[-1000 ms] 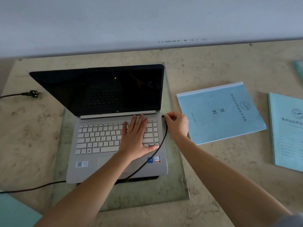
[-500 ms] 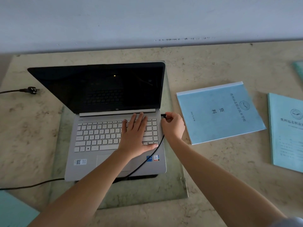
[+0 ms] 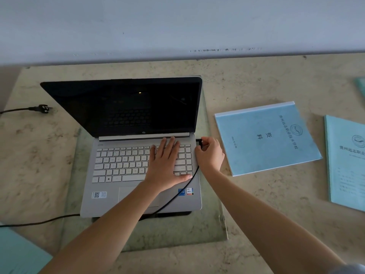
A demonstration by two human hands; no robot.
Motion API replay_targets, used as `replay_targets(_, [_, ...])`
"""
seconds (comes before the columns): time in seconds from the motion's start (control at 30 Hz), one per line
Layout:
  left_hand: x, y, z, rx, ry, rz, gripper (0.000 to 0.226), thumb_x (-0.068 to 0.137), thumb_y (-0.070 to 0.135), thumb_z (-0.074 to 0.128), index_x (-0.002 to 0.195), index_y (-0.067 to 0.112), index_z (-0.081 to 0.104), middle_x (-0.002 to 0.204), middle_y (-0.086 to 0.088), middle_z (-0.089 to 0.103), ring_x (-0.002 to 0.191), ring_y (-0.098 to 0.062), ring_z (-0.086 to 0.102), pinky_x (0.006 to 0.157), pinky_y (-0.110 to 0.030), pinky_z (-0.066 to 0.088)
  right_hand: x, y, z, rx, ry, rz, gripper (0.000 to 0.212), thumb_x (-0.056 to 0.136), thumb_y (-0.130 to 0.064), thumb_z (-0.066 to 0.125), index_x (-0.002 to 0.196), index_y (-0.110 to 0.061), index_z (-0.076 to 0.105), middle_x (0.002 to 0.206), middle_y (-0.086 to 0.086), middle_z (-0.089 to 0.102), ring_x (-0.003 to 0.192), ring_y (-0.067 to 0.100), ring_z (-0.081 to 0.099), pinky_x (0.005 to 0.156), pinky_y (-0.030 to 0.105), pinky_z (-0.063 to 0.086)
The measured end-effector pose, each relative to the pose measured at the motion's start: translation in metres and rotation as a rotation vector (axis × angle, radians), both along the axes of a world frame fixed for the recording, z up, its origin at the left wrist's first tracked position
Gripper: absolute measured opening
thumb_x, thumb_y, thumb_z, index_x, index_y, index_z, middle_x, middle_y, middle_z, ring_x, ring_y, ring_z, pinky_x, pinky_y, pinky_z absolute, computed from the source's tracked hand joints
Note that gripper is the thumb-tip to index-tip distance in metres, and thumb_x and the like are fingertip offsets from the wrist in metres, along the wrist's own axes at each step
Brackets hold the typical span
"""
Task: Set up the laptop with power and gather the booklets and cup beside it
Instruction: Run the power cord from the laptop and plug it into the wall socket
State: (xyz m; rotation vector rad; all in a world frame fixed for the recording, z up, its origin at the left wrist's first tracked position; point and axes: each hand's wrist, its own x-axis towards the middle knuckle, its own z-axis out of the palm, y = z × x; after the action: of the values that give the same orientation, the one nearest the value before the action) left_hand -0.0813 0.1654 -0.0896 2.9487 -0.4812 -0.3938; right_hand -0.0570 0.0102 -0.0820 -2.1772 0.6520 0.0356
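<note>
You are looking down at a marble table (image 3: 256, 224) against a pale wall. An open silver laptop (image 3: 142, 175) sits left of centre on a glass sheet (image 3: 209, 230), its screen dark.

Your left hand (image 3: 166, 167) lies flat, fingers spread, on the right half of the keyboard, bracing the laptop. Your right hand (image 3: 209, 155) is at the laptop's right edge near the hinge, its fingers pinched together on a small black charger plug (image 3: 199, 142). The plug's tip meets the edge of the laptop, but you cannot tell whether it is fully seated.

The black cable (image 3: 177, 194) runs from that plug diagonally across the lower right corner of the laptop, under your left forearm, and off the left edge of the frame. A wall plug (image 3: 44, 108) lies loose on the table at the upper left, connected to nothing.

A blue booklet (image 3: 266, 139) lies just right of your right hand. A second booklet (image 3: 347, 165) is cut off at the right edge, and a third shows at the lower left corner (image 3: 17, 256). No cup is in view.

Risks, as a judgement: pushing at an angle could miss or strain the port, and the cable draped over the laptop could snag your arm and drag the plug out. The laptop may also slide on the glass if your left hand lifts.
</note>
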Motion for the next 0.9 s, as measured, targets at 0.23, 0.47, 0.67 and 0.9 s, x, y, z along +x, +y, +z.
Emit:
replay_targets(0.23, [-0.006,-0.004,0.009,-0.090,0.008,0.055,0.108,0.073,0.075,0.044,0.151,0.019,-0.004,0.160,0.000,-0.011,0.146,-0.019,-0.014,0.118,-0.041,-0.006,-0.008,-0.005,0.004,-0.089,0.071,0.209,0.042,0.085,-0.014,0.055,0.127,-0.021,0.049,0.121,-0.002,0.053,0.106,0.017,0.055,0.098,0.036,0.032])
replay_targets(0.47, [-0.055,-0.022,0.026,-0.293,-0.030,0.219,0.095,0.084,0.055,0.050,0.147,0.030,-0.017,0.157,0.009,-0.022,0.143,-0.013,-0.023,0.117,-0.036,-0.009,-0.022,-0.019,0.026,-0.110,0.098,0.464,0.054,0.087,-0.022,0.058,0.138,-0.023,0.042,0.139,0.001,0.046,0.121,0.022,0.051,0.102,0.045,0.043])
replay_targets(0.67, [-0.077,0.003,0.072,-0.264,-0.201,0.239,0.091,0.079,0.077,0.023,0.144,0.033,-0.024,0.156,0.010,-0.026,0.142,-0.012,-0.028,0.115,-0.039,-0.015,-0.041,-0.014,0.066,-0.331,-0.078,0.669,0.066,0.090,-0.054,0.050,0.147,-0.030,0.029,0.159,-0.005,0.022,0.147,0.020,0.011,0.118,0.046,0.014])
replay_targets(0.9, [-0.113,0.097,0.159,-0.192,-0.478,0.462,0.093,0.075,0.083,0.020,0.147,0.034,-0.014,0.157,0.010,-0.016,0.145,-0.012,-0.017,0.116,-0.037,-0.012,-0.037,0.027,0.173,-0.331,-0.478,0.873,0.080,0.088,-0.066,0.037,0.152,-0.036,0.000,0.162,-0.011,0.005,0.148,0.010,-0.006,0.121,0.045,0.004])
